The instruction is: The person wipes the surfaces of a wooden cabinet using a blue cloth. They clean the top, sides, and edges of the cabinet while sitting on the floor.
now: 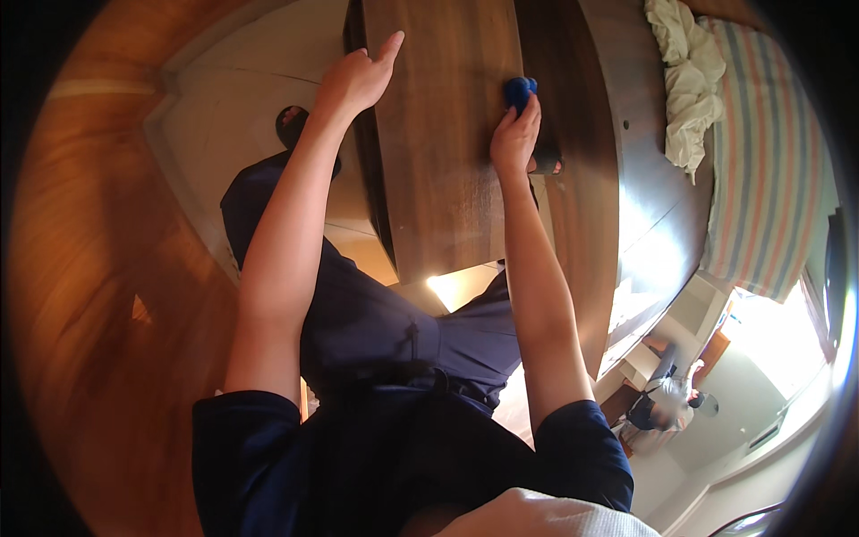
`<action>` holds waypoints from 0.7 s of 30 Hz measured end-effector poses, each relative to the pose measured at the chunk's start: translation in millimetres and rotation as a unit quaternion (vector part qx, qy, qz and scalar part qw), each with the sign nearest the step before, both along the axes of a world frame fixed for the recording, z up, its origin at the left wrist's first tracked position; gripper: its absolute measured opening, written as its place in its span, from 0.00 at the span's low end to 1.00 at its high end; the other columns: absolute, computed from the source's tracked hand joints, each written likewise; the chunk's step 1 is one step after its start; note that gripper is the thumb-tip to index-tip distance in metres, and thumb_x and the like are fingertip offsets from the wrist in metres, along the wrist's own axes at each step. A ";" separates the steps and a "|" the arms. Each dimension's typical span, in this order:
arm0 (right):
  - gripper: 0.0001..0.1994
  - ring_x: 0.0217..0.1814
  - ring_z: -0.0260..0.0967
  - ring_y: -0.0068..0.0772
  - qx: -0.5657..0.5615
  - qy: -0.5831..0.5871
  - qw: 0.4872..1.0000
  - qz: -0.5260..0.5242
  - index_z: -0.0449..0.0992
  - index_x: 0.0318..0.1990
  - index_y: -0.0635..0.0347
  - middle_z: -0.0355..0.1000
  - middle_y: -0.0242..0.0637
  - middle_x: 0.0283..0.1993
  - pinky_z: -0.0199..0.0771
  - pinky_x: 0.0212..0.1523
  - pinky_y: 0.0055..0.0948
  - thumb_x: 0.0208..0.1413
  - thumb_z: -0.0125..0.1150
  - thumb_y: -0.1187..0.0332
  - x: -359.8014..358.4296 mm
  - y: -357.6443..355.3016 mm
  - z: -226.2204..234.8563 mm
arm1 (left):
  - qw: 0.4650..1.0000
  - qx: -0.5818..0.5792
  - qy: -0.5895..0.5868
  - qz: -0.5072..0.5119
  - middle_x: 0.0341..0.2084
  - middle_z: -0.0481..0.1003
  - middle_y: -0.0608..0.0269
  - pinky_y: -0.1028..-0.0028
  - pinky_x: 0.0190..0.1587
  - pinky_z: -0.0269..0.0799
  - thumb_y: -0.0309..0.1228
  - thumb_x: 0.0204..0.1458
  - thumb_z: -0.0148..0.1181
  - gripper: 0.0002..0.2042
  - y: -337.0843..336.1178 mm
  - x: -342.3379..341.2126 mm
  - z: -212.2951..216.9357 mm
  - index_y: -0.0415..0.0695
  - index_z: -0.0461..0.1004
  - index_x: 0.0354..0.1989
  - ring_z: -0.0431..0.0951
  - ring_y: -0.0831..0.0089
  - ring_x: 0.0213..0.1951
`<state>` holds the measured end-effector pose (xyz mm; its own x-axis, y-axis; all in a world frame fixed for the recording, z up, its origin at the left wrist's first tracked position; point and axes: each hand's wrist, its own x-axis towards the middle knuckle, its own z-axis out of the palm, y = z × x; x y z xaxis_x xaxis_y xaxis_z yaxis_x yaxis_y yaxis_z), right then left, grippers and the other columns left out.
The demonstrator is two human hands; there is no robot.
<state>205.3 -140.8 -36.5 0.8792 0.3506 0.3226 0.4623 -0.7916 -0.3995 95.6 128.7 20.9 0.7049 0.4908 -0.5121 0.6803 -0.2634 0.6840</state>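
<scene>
A dark brown wooden panel [443, 161] stretches away in front of me. My left hand [354, 82] is at its left edge, one digit stretched out over the top face and the others curled at the side, partly out of sight. It appears closed on that edge. On the right side, my right hand [516, 139] is closed round a small blue item [518, 92], like a folded cloth or sponge, touching the panel's right edge. The fingers cover part of it, so its exact kind is unclear.
Right of the panel runs a lower wooden surface [586, 206]. Farther right lie a striped mattress [769, 152] and a crumpled cream cloth [689, 80]. Dark sandals show on the floor beside the panel. Another person [667, 403] is in the background at lower right.
</scene>
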 end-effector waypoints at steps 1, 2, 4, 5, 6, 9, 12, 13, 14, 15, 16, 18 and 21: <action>0.23 0.67 0.62 0.62 0.004 -0.009 1.000 -0.021 0.62 0.65 0.68 0.65 0.56 0.64 0.62 0.67 0.52 0.62 0.53 0.74 12.3 0.4 -5.1 | 1.000 -0.002 -0.004 0.002 0.65 0.66 0.40 0.59 0.67 0.63 0.72 0.58 0.32 0.51 -4.1 -0.2 3.0 0.29 0.60 0.68 0.66 0.48 0.67; 0.24 0.66 0.62 0.62 0.008 -0.019 0.999 -0.043 0.61 0.65 0.69 0.65 0.57 0.64 0.62 0.66 0.52 0.62 0.52 0.74 24.0 2.9 -8.9 | 1.000 -0.009 -0.004 0.000 0.65 0.66 0.38 0.59 0.67 0.63 0.72 0.58 0.32 0.52 -6.4 0.2 4.3 0.29 0.59 0.69 0.67 0.48 0.67; 0.24 0.67 0.61 0.61 -0.001 -0.052 0.997 -0.065 0.61 0.65 0.68 0.64 0.59 0.64 0.61 0.67 0.51 0.62 0.51 0.73 34.1 25.9 -14.8 | 1.000 -0.016 -0.001 -0.003 0.64 0.66 0.36 0.58 0.67 0.63 0.73 0.58 0.32 0.52 -7.3 1.5 6.4 0.29 0.56 0.70 0.67 0.48 0.66; 0.24 0.67 0.61 0.61 -0.004 -0.065 0.995 -0.077 0.61 0.65 0.68 0.64 0.59 0.64 0.60 0.67 0.51 0.62 0.51 0.73 34.0 42.0 -18.6 | 1.000 -0.009 -0.001 0.006 0.63 0.67 0.34 0.58 0.67 0.63 0.73 0.58 0.32 0.52 -6.7 2.7 7.2 0.29 0.55 0.70 0.68 0.47 0.66; 0.23 0.68 0.60 0.60 0.001 -0.056 0.997 -0.047 0.62 0.65 0.67 0.64 0.59 0.65 0.59 0.68 0.52 0.62 0.51 0.72 35.8 64.9 -16.5 | 1.000 0.001 -0.002 0.016 0.62 0.67 0.32 0.58 0.67 0.64 0.72 0.58 0.32 0.53 -4.8 5.2 9.8 0.28 0.54 0.71 0.68 0.46 0.65; 0.23 0.72 0.58 0.57 0.025 0.049 0.995 0.081 0.64 0.65 0.64 0.63 0.55 0.68 0.55 0.71 0.54 0.62 0.50 0.69 6.3 133.0 -3.1 | 0.999 0.015 -0.017 0.042 0.59 0.69 0.30 0.58 0.65 0.65 0.73 0.57 0.33 0.54 -1.4 1.4 5.2 0.26 0.53 0.70 0.70 0.45 0.64; 0.23 0.74 0.56 0.56 0.076 0.000 0.979 0.191 0.66 0.65 0.60 0.63 0.52 0.69 0.52 0.74 0.53 0.61 0.52 0.69 -46.7 177.5 -19.3 | 0.996 -0.014 -0.030 0.079 0.60 0.69 0.31 0.60 0.67 0.62 0.74 0.56 0.36 0.55 -0.5 5.1 3.5 0.25 0.55 0.69 0.68 0.45 0.66; 0.23 0.74 0.56 0.56 0.093 0.001 0.968 0.233 0.66 0.65 0.59 0.63 0.51 0.69 0.51 0.75 0.53 0.61 0.52 0.69 -66.8 180.9 -11.4 | 0.995 -0.028 -0.029 0.096 0.61 0.69 0.32 0.61 0.68 0.61 0.74 0.55 0.38 0.55 0.5 6.2 2.3 0.25 0.56 0.68 0.66 0.45 0.67; 0.23 0.74 0.56 0.55 0.097 0.026 0.972 0.215 0.66 0.64 0.57 0.63 0.50 0.69 0.52 0.74 0.56 0.61 0.53 0.69 -77.6 183.8 -7.0 | 0.996 -0.023 -0.032 0.081 0.59 0.70 0.31 0.60 0.66 0.62 0.74 0.55 0.37 0.55 2.0 5.6 1.0 0.25 0.56 0.68 0.68 0.44 0.65; 0.23 0.74 0.56 0.55 0.069 0.020 0.974 0.216 0.66 0.65 0.57 0.63 0.49 0.69 0.52 0.74 0.57 0.61 0.53 0.69 -73.5 181.4 -9.0 | 0.997 -0.018 -0.035 0.066 0.57 0.71 0.30 0.60 0.65 0.64 0.74 0.55 0.37 0.55 4.1 6.1 -0.3 0.25 0.56 0.68 0.70 0.44 0.63; 0.24 0.74 0.56 0.55 0.040 0.015 0.975 0.218 0.66 0.65 0.56 0.63 0.48 0.69 0.53 0.73 0.57 0.61 0.54 0.69 -62.3 173.9 -9.5 | 0.998 -0.013 -0.037 0.052 0.56 0.72 0.30 0.59 0.64 0.66 0.74 0.55 0.36 0.55 6.2 6.7 -1.4 0.25 0.56 0.68 0.72 0.43 0.62; 0.24 0.73 0.57 0.54 0.007 0.033 0.975 0.218 0.67 0.64 0.58 0.65 0.47 0.67 0.54 0.72 0.58 0.59 0.56 0.70 -40.3 153.0 -2.4 | 0.998 0.032 -0.011 0.053 0.54 0.73 0.29 0.58 0.63 0.67 0.74 0.55 0.35 0.55 3.6 0.9 4.8 0.26 0.53 0.70 0.74 0.43 0.60; 0.22 0.64 0.65 0.56 -0.010 -0.013 0.994 0.110 0.68 0.61 0.62 0.69 0.49 0.60 0.62 0.63 0.55 0.58 0.56 0.70 6.9 99.5 5.0 | 0.999 -0.009 0.005 0.031 0.64 0.64 0.31 0.63 0.70 0.59 0.77 0.53 0.35 0.58 1.9 -0.2 15.3 0.27 0.52 0.71 0.64 0.47 0.69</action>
<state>212.2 -41.3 -31.5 0.7722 0.5403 0.3343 0.6348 -0.6782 -0.3703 95.4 130.5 36.2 0.6680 0.5239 -0.5285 0.7022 -0.2088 0.6807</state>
